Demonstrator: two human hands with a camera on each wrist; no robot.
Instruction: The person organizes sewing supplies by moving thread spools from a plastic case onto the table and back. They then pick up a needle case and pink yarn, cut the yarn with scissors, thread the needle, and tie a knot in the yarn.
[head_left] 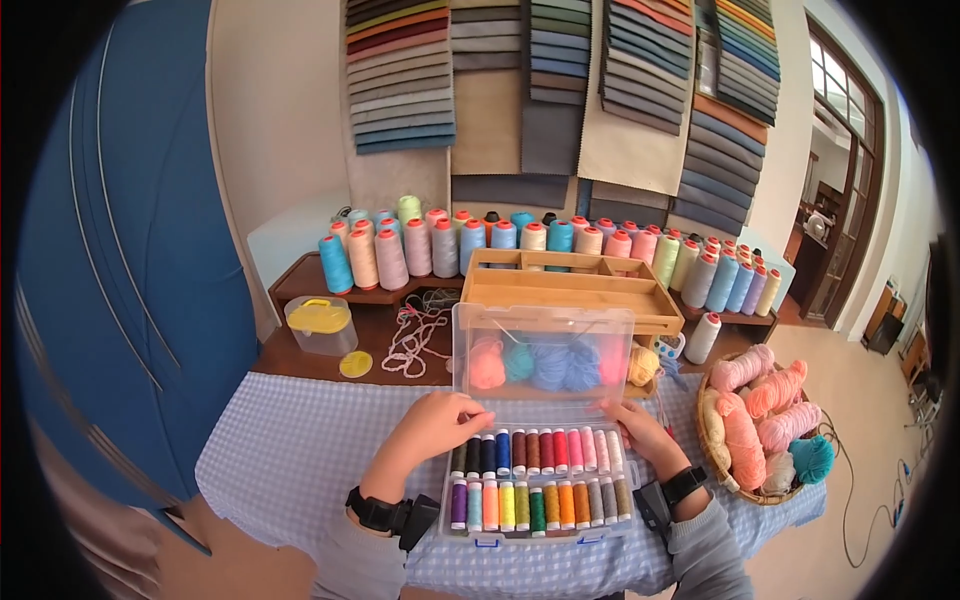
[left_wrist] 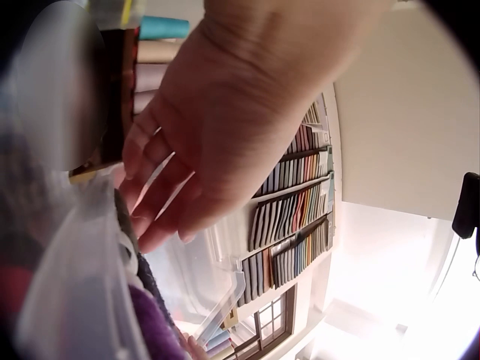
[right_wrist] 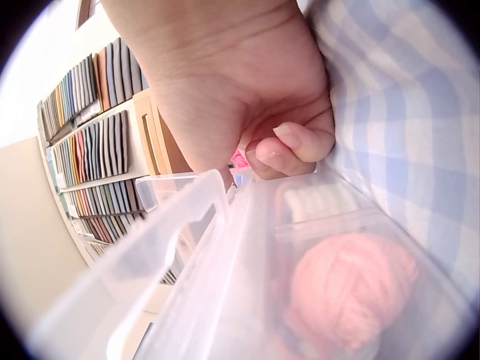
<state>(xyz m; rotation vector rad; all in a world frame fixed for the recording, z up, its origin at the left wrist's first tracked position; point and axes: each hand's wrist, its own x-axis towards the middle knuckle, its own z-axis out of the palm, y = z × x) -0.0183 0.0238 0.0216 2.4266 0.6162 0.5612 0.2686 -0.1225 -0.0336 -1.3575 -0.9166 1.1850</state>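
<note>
A clear plastic box [head_left: 463, 528] lies on the checked cloth, its lid [head_left: 540, 398] raised at the back. Two rows of colored thread spools [head_left: 538, 508] fill the box. At the back left corner, the left hand [head_left: 425, 432] reaches over the spools; its fingers hang loosely bent in the left wrist view, holding nothing visible. The right hand [head_left: 645, 432] is at the back right corner; the right wrist view shows this hand [right_wrist: 240, 97] with fingers curled at the box's edge, thumb tip partly hidden. A pink yarn ball [right_wrist: 351, 285] shows through clear plastic there.
Behind the box stand a wooden organizer [head_left: 570, 290] and rows of thread cones [head_left: 445, 248]. A yellow-lidded container [head_left: 322, 330] and tangled white cord [head_left: 408, 345] are back left. A basket [head_left: 712, 440] of yarn is at right. Fabric swatches [head_left: 400, 90] hang on the wall.
</note>
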